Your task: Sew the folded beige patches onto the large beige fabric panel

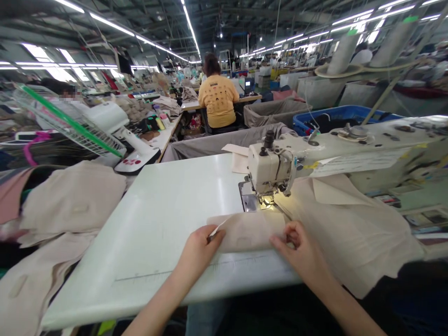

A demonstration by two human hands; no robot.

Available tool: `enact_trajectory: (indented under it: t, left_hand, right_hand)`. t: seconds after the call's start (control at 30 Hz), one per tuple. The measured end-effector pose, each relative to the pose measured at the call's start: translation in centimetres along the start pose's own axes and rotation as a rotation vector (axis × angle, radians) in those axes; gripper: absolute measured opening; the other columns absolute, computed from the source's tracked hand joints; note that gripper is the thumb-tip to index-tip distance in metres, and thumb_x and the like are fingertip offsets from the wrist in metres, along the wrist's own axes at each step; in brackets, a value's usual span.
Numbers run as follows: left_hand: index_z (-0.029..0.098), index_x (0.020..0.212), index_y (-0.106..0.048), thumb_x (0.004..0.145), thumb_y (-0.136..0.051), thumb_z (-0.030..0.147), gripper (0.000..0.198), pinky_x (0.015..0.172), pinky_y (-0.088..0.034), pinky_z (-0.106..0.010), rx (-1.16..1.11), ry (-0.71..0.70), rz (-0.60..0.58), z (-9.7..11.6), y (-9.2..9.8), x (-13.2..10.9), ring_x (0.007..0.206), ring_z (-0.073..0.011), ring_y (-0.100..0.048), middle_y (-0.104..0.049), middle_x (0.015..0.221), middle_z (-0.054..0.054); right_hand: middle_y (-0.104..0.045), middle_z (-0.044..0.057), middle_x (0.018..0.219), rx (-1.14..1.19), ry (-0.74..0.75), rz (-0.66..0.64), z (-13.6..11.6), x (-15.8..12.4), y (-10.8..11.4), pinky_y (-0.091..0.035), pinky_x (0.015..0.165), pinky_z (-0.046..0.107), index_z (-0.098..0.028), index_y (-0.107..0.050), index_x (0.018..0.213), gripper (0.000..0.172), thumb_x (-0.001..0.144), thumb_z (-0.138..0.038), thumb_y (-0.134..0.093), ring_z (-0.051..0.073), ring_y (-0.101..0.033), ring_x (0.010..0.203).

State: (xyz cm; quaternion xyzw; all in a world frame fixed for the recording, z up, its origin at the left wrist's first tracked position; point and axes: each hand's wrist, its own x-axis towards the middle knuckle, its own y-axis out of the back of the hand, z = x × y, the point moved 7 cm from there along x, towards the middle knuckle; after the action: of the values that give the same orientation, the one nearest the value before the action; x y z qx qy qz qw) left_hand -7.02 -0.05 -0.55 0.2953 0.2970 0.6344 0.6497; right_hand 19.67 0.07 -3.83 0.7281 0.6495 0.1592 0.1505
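Observation:
A beige fabric piece (250,233) lies across the front of the sewing machine (268,170), just before its lit needle and metal plate. My left hand (203,245) pinches its left edge, where a pale fold lifts up. At the right edge, my right hand (297,242) has thumb and fingers curled together on the fabric. Larger beige cloth (343,228) spreads under the machine arm to the right and hangs over the table's front edge.
The white table (168,224) carries a printed ruler line near its front. Beige pieces (73,200) are piled at left beside a fan (105,121). Behind stand a grey cloth-lined bin (210,142) and a blue basket (336,114). A person in a yellow shirt (219,100) sits ahead.

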Motion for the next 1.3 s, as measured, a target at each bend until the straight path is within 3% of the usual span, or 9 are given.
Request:
enact_trajectory:
  t: [0.1,0.2,0.3,0.37,0.43,0.53,0.63,1.0,1.3]
  left_hand:
    - [0.02,0.071,-0.067,0.088,-0.049,0.043,0.034,0.064,-0.042,-0.028,-0.063,0.047,0.017,-0.2,-0.1,-0.7,0.065,-0.0188,-0.058,-0.063,0.066,-0.001]
    - [0.019,0.099,-0.071,0.088,-0.052,0.042,0.032,0.063,-0.043,-0.028,-0.161,0.119,0.109,-1.2,-0.1,-1.8,0.064,-0.0175,-0.056,-0.059,0.065,0.002]
    - [0.016,0.14,-0.05,0.092,-0.053,0.042,0.055,0.06,-0.043,-0.026,-0.276,0.165,0.248,-2.5,-0.3,-3.5,0.059,-0.0146,-0.051,-0.051,0.064,0.006]
    - [0.017,0.149,-0.035,0.095,-0.052,0.04,0.062,0.061,-0.044,-0.025,-0.33,0.144,0.306,-2.8,-0.5,-4.5,0.06,-0.0132,-0.051,-0.052,0.07,0.006]
    - [0.019,0.144,-0.042,0.096,-0.051,0.037,0.052,0.061,-0.046,-0.025,-0.316,0.103,0.321,-2.6,-0.5,-5.0,0.061,-0.0127,-0.053,-0.056,0.075,0.004]
    - [0.021,0.109,-0.068,0.095,-0.052,0.031,0.024,0.068,-0.049,-0.028,-0.193,0.0,0.28,-1.5,-0.3,-4.9,0.071,-0.0151,-0.059,-0.061,0.079,-0.001]
    - [0.021,0.093,-0.072,0.095,-0.05,0.027,0.024,0.071,-0.051,-0.03,-0.102,-0.055,0.254,-0.5,0.0,-4.5,0.077,-0.0176,-0.062,-0.065,0.08,-0.004]
    - [0.02,0.094,-0.073,0.091,-0.052,0.018,0.021,0.068,-0.052,-0.027,-0.067,-0.011,0.257,-0.5,-0.1,-4.4,0.073,-0.016,-0.062,-0.065,0.08,-0.003]
    - [0.019,0.102,-0.075,0.093,-0.052,0.019,0.024,0.067,-0.052,-0.025,-0.087,-0.006,0.263,-0.7,-0.3,-4.5,0.072,-0.0146,-0.062,-0.065,0.081,-0.003]
  right_hand:
    - [-0.06,-0.003,0.063,-0.157,-0.015,-0.078,-0.1,-0.5,-0.1,-0.045,0.06,0.029,-0.025,-0.061,0.079,0.024,0.078,-0.048,-0.061,0.018,-0.059,0.062]
    - [-0.064,-0.002,0.066,-0.22,-0.054,-0.115,-0.1,-0.3,0.1,-0.046,0.061,0.029,-0.026,-0.067,0.084,0.027,0.078,-0.05,-0.058,0.019,-0.062,0.064]
    - [-0.065,-0.001,0.066,-0.251,-0.053,-0.124,-0.1,-0.1,0.1,-0.046,0.061,0.029,-0.026,-0.069,0.084,0.029,0.076,-0.052,-0.058,0.02,-0.062,0.063]
    - [-0.065,-0.001,0.065,-0.265,-0.044,-0.119,0.1,-0.1,0.2,-0.047,0.061,0.029,-0.027,-0.069,0.085,0.03,0.076,-0.054,-0.058,0.019,-0.062,0.062]
    - [-0.066,-0.001,0.066,-0.279,-0.045,-0.113,0.3,-0.2,0.3,-0.047,0.061,0.029,-0.027,-0.07,0.086,0.032,0.075,-0.055,-0.058,0.019,-0.061,0.061]
    - [-0.068,-0.001,0.069,-0.296,-0.054,-0.12,0.5,-0.3,0.4,-0.049,0.06,0.029,-0.028,-0.07,0.085,0.033,0.075,-0.057,-0.058,0.02,-0.064,0.063]
    - [-0.069,0.0,0.068,-0.315,-0.049,-0.112,0.5,-0.4,0.5,-0.049,0.059,0.029,-0.028,-0.07,0.083,0.034,0.074,-0.058,-0.057,0.02,-0.065,0.062]
    - [-0.067,0.0,0.062,-0.385,-0.006,-0.102,0.4,0.1,0.7,-0.048,0.048,0.029,-0.03,-0.071,0.081,0.032,0.073,-0.059,-0.06,0.022,-0.065,0.054]
    - [-0.071,0.0,0.071,-0.378,-0.017,-0.097,0.6,-0.3,0.5,-0.052,0.057,0.029,-0.03,-0.071,0.086,0.035,0.077,-0.061,-0.058,0.021,-0.067,0.06]
